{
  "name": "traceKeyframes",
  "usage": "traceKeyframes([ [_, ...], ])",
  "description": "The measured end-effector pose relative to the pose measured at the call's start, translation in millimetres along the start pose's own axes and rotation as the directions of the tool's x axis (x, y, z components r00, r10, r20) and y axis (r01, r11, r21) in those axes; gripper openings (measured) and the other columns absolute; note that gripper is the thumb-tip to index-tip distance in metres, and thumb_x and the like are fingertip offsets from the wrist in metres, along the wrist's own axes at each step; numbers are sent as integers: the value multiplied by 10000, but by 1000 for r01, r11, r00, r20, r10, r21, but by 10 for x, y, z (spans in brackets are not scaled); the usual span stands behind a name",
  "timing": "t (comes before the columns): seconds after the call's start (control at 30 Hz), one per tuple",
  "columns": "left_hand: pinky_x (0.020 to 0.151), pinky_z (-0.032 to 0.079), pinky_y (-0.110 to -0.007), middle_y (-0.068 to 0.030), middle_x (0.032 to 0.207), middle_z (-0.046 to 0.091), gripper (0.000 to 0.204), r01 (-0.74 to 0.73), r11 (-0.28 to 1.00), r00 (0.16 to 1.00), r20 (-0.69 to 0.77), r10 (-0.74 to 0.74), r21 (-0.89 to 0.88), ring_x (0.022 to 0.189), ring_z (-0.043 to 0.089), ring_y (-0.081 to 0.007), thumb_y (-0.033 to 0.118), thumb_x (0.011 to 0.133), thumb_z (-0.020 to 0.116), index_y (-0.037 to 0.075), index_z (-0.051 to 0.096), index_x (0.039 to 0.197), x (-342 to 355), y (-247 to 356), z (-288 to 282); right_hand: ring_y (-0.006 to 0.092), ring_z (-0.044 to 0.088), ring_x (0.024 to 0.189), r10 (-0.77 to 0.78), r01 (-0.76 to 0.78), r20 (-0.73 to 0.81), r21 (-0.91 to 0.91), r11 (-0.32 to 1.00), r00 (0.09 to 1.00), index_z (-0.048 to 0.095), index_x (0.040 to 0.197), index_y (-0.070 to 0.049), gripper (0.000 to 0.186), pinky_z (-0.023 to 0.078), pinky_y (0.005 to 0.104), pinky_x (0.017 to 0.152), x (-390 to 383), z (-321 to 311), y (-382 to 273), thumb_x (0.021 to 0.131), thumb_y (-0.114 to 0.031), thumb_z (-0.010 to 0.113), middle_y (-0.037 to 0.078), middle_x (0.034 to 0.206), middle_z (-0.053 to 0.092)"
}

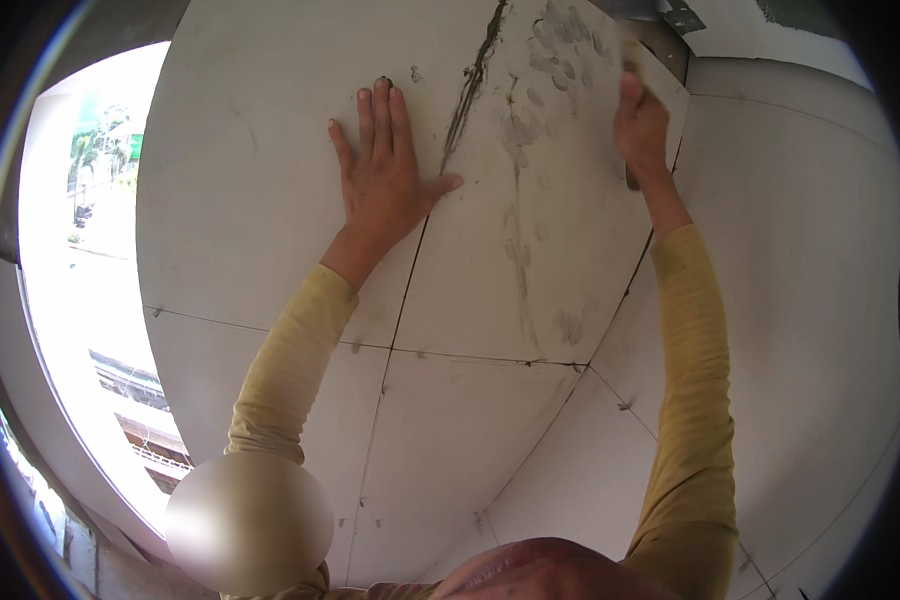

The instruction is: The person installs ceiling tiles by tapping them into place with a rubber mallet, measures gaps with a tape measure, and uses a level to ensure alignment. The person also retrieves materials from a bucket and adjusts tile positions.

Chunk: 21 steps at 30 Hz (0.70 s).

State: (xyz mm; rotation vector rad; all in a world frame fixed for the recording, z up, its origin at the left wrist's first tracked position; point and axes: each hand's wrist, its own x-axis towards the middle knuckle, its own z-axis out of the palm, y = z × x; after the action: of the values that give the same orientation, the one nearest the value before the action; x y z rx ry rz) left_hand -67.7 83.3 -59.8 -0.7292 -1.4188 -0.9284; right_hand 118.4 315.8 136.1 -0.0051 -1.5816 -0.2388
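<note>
Left hand (390, 170): fingers spread, palm flat on a tile (270, 150), upper centre of the frame.
Right hand (642, 125): closed around a small tool (630, 55), upper right.
Smeared tile (540, 200): between both hands, under the tool.
Window (80, 260): far left.

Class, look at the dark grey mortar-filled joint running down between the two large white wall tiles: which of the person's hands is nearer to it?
Left. The left hand lies flat on the tile, thumb almost touching the dark grey mortar-filled joint. The right hand grips the far tile's right edge, well apart from it.
</note>
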Motion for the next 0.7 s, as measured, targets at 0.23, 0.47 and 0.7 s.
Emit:
traceKeyframes([
  [0.23, 1219, 46, -669, -211, 1709, 118, 1296, -12, 999, 1000, 1, 12, 39, 1596, 45, -367, 577, 779, 814, -45, 46, 1618, 40, -68, -30, 532, 625, 1140, 119, -125, 131, 35, 992, 984, 706, 1052, 72, 921, 487, 535, 1009, 121, -326, -330, 986, -770, 340, 384, 1077, 674],
  [0.47, 1226, 28, -658, -200, 1715, 89, 1311, -7, 1000, 999, 40, 6, 27, 1598, 26, -357, 593, 779, 808, -35, 24, 1621, -9, -14, -18, 538, 645, 1074, 179, -139, 208, -191, 972, 962, 722, 995, 52, 912, 501, 532, 975, 340, -291, -173, 1001, -758, 304, 351, 994, 698],
  [0.7, 1226, 29, -658, -203, 1712, 107, 1299, -20, 1000, 1000, -7, 20, -3, 1598, 26, -358, 590, 787, 803, -43, 31, 1617, 18, 33, 39, 461, 696, 905, 107, -50, 171, -306, 951, 979, 691, 932, 26, 842, 538, 512, 805, 249, 43, 192, 1011, -737, 344, 257, 863, 715],
])
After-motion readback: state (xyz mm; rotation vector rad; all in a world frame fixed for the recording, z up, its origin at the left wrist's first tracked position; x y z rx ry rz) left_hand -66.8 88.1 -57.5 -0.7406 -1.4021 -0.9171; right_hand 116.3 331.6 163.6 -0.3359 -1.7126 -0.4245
